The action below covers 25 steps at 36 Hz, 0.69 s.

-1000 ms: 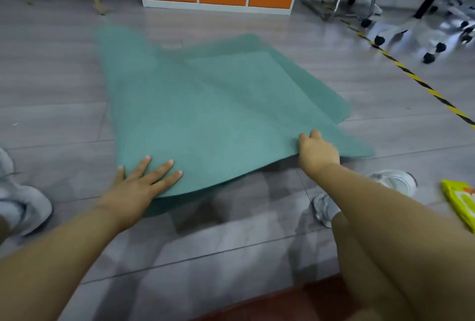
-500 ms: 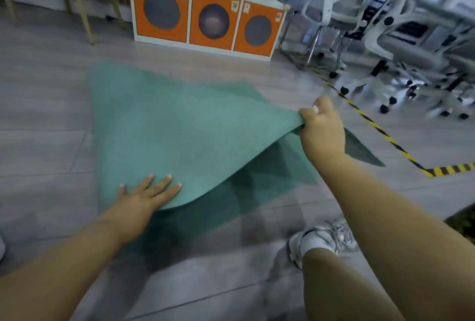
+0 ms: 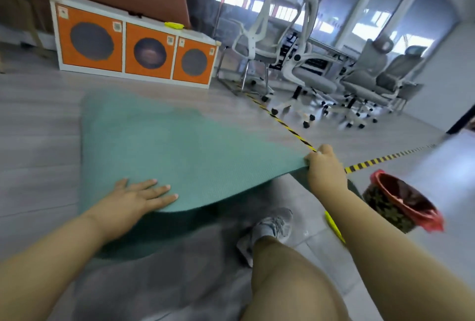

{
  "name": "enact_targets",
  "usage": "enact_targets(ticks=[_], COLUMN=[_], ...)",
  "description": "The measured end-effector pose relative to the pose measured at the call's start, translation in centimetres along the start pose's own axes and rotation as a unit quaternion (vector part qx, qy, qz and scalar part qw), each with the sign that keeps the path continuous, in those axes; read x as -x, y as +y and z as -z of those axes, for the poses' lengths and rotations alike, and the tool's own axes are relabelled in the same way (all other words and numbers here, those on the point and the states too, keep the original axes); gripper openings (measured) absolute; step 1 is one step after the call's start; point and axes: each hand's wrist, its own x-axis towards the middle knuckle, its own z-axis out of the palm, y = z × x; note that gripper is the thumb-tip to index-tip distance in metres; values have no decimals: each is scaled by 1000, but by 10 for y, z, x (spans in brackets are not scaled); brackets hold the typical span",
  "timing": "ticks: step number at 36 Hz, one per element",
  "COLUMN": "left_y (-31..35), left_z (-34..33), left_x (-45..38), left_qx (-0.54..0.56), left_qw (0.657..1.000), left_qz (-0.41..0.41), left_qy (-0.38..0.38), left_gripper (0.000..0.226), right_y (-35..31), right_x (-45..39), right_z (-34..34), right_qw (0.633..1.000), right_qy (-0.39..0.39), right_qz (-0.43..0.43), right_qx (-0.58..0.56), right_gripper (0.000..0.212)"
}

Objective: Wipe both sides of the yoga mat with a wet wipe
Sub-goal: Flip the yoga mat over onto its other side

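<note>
head view: your floor (image 3: 38,146) is grey plank, and the green mat (image 3: 180,146) spreads over it from the far left toward you. the mat's near right corner is lifted clear of the floor, so the near edge curls up and throws a dark shadow beneath it; its far end lies flat.

behind the mat, an orange cabinet (image 3: 133,51) with three round dark openings stands against the wall, a small yellow thing on its top. to the right, grey chairs (image 3: 321,63) crowd together beyond a yellow-black tape line (image 3: 290,129) that runs across the floor toward your right hand.

near your right forearm sits a bin (image 3: 395,202) with a red liner, apart from the mat. your shoe (image 3: 272,225) is planted on the floor just under the raised edge.

your left hand (image 3: 136,200) lies flat on the mat near its near edge, fingers straight and spread, pressing it down. your right hand (image 3: 325,169) is curled round the lifted corner, gripping it above the floor.

a yellow object (image 3: 332,225) peeks out just beside your right forearm; you cannot tell what it is.
</note>
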Motion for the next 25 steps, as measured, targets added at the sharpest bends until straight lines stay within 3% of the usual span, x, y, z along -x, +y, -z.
enact_targets(ticks=[1, 2, 4, 7, 9, 12, 16, 18, 21, 23, 25], left_y=[7, 12, 20, 36, 39, 43, 30, 26, 20, 12, -2], left_z=[3, 6, 6, 14, -1, -10, -25, -29, -39, -50, -68], left_x=[-8, -14, -32, -60, -70, -75, -69, -63, -54, -47, -36], left_qx=[10, 16, 25, 21, 7, 57, 82, 103, 116, 125, 139], left_qw=[1000, 998, 997, 991, 982, 987, 985, 982, 975, 969, 962], left_qz=[-10, -5, -13, -110, -123, -38, 42, 70, 83, 104, 151], left_qy=[-9, -65, -76, 76, 140, 143, 146, 143, 170, 187, 181], left_gripper=[83, 74, 63, 47, 35, 22, 18, 25, 24, 24, 52], right_y=[4, 8, 15, -1, -19, -50, -86, -104, -120, -118, -105], right_x=[4, 9, 12, 15, 18, 24, 32, 37, 36, 26, 14], right_z=[2, 2, -9, -14, -19, -31, -61, -76, -94, -99, -100], right_qw=[999, 995, 986, 980, 972, 952, 930, 921, 932, 953, 970], right_qy=[-46, -86, -164, -191, -215, -251, -298, -310, -252, -199, -155], right_qz=[-13, 0, 5, 32, 75, 153, 193, 222, 250, 211, 150], right_qx=[25, 58, 41, -42, -64, -89, -97, -75, -75, -92, -109], right_gripper=[14, 15, 30, 42, 45, 60, 81, 75, 33, 25, 24])
